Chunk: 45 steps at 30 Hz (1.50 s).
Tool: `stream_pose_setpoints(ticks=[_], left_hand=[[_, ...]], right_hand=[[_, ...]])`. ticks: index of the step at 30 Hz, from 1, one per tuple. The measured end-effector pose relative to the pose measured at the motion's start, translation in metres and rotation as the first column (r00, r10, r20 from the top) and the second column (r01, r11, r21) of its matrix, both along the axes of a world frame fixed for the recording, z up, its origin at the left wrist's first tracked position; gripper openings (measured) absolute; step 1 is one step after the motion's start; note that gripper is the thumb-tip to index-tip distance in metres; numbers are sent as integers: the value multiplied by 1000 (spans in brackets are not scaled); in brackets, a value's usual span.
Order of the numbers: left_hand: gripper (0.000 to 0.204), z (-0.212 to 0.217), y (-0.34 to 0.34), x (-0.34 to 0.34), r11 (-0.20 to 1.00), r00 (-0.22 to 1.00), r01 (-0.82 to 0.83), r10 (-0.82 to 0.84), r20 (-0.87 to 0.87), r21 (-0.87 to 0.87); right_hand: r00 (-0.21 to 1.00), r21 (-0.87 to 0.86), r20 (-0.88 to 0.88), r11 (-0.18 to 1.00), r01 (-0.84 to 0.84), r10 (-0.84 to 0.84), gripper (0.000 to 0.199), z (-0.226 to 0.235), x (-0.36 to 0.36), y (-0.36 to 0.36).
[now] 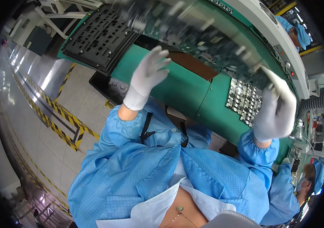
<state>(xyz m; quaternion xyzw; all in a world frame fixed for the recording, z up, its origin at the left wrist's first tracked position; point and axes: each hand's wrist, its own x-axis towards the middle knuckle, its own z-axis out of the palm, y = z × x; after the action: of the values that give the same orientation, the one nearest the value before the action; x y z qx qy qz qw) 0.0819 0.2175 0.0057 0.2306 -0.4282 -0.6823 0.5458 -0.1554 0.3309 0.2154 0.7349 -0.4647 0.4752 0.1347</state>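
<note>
A long dark tray or board carrying many small parts (207, 41) hangs tilted over the bench, smeared by motion. My right hand (278, 106), in a white glove, has its fingers closed at the near right end of that board; the fingertips are partly hidden. My left hand (150, 74), also gloved in white, is raised over the green bench (177, 85) with its fingers apart and nothing in them. Beyond it to the left lies a black slotted fixture plate (97, 38). Small silvery parts in rows (243, 100) sit beside my right hand.
A brown sheet (194, 64) lies on the bench under the board. Along the far side runs a white machine housing (276, 45) with buttons. A black bin (110, 85) stands by the bench's left end. Co-workers in blue are at the right, one (287, 190) close by.
</note>
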Motion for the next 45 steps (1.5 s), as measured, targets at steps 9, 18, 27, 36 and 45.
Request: stream_pose_setpoints(ticks=[9,18,27,36,45], left_hand=[[30,73,-11,11,982,923,70,3,-385,176],[29,95,16,-5,997,945,-81,83,316,-19],[34,130,32,-4,933,807,270,-84,585,-239],[34,127,28,-2,951,860,232,-102,500,-205],[26,139,50,-13,966,826,87,65,560,-241]], right_hand=[[715,524,597,852,-5,-363,28,-105,-4,-1],[936,437,15,844,310,-352,28,-69,-38,25],[969,474,-247,870,132,-12,27,-20,-17,-7],[946,401,-320,897,183,-50,18,-22,0,1],[936,345,-278,886,309,-218,17,-24,8,16]])
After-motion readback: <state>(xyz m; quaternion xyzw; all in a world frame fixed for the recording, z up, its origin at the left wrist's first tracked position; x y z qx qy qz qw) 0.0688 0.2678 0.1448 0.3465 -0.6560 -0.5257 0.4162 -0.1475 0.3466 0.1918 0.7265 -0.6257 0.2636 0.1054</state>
